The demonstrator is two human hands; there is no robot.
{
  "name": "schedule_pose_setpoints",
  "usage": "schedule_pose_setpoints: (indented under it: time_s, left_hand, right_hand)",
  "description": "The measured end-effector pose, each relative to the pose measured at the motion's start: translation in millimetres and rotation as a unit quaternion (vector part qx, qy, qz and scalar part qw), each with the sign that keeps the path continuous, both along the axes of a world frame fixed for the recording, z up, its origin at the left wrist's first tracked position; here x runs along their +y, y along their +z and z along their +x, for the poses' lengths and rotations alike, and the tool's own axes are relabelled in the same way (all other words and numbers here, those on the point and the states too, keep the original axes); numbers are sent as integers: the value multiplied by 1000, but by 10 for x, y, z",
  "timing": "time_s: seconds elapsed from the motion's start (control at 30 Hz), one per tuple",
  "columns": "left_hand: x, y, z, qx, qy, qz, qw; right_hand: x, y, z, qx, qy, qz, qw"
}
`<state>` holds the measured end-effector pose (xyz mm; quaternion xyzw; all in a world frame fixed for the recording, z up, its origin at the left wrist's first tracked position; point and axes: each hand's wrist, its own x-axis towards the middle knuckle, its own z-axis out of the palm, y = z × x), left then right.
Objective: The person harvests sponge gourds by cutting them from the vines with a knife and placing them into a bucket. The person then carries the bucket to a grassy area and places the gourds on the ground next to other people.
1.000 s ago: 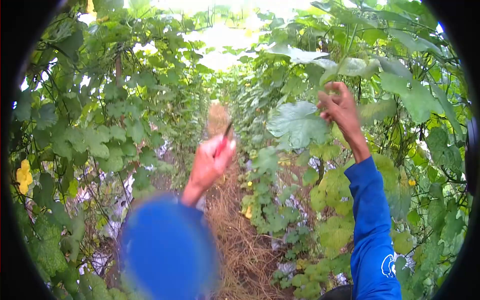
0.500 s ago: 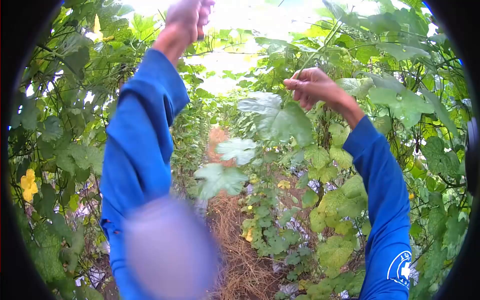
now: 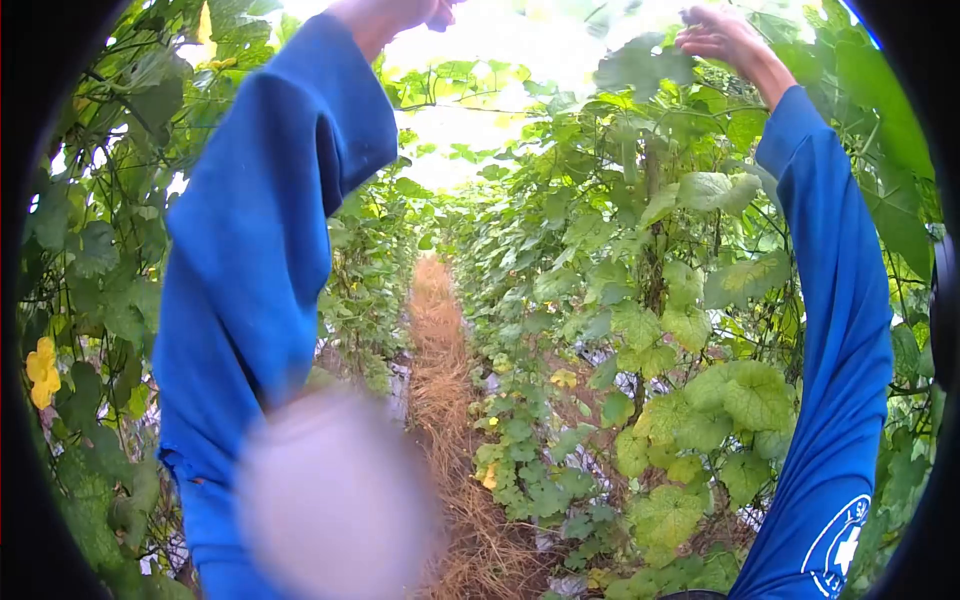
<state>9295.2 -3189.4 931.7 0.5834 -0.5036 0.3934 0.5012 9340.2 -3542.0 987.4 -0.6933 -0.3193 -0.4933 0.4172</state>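
My left hand [image 3: 392, 12] is raised to the top edge and partly cut off. Its visible fingertips look curled, but whatever they hold is out of sight. My right hand [image 3: 722, 38] is lifted high on the right, fingers pinched together beside a large, blurred leaf [image 3: 645, 66]. The vine stem in its grip is hard to make out against the bright sky. Blue sleeves [image 3: 250, 220] cover both arms.
Leafy climbing vines [image 3: 600, 270] wall both sides of a narrow straw-covered path [image 3: 438, 330]. A yellow flower [image 3: 42, 372] hangs at the left. Low leaves [image 3: 670, 515] spread at the lower right. A blurred pale round shape [image 3: 335, 495] hides the lower middle.
Both hands have risen, the right one also moving rightward. The leaves that hung before the path have gone up with it, uncovering more of the straw path.
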Motion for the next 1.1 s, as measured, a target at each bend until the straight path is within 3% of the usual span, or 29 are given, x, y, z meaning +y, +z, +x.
schedule_pose_setpoints:
  time_s: [0.1, 0.2, 0.27, 0.4, 0.5, 0.63, 0.67, 0.7, 0.73, 0.77, 0.87, 0.93, 0.97, 1.1]
  left_hand:
    - [61, -306, 12, 11, -26, -25, 999]
    - [141, -471, 47, 34, -35, -7, 999]
    - [78, -556, 21, 61, -43, 10, 997]
    - [-45, -674, 69, -32, -46, 27, 998]
    - [-4, -643, 61, 19, -8, 30, 999]
    - [46, -354, 106, -51, -28, 29, 998]
    - [110, -298, 88, -65, -15, 43, 997]
    - [90, 9, 224, -14, 10, -21, 1000]
    - [85, 189, 200, 13, 105, -18, 994]
    - [86, 314, 149, 19, 138, -31, 990]
    - [54, 491, 132, 39, 142, -46, 988]
    - [18, 579, 163, 67, 117, -32, 990]
    - [1, 602, 196, 87, 98, -18, 991]
    - [-51, 561, 517, 215, -54, 109, 969]
  right_hand:
    - [142, 182, -99, -66, 89, 52, 993]
    - [455, 315, -169, -110, 244, 65, 961]
    - [723, 355, -162, -105, 351, 45, 930]
    - [1172, 261, -115, -27, 497, -57, 866]
    - [1191, -132, -328, 135, 511, -192, 827]
    - [1137, -500, -555, 153, 464, -228, 842]
    - [1120, -568, -608, 140, 439, -250, 852]
    - [1096, -625, -620, 126, 411, -272, 861]
    - [1066, -642, -589, 132, 411, -266, 862]
    - [1049, -620, -559, 119, 403, -301, 856]
    - [1073, -619, -484, 145, 446, -328, 820]
    - [1069, -653, -501, 10, 271, -395, 877]
    - [1077, -673, -524, 14, 273, -393, 878]
    - [1126, -759, -562, 48, 391, -165, 904]
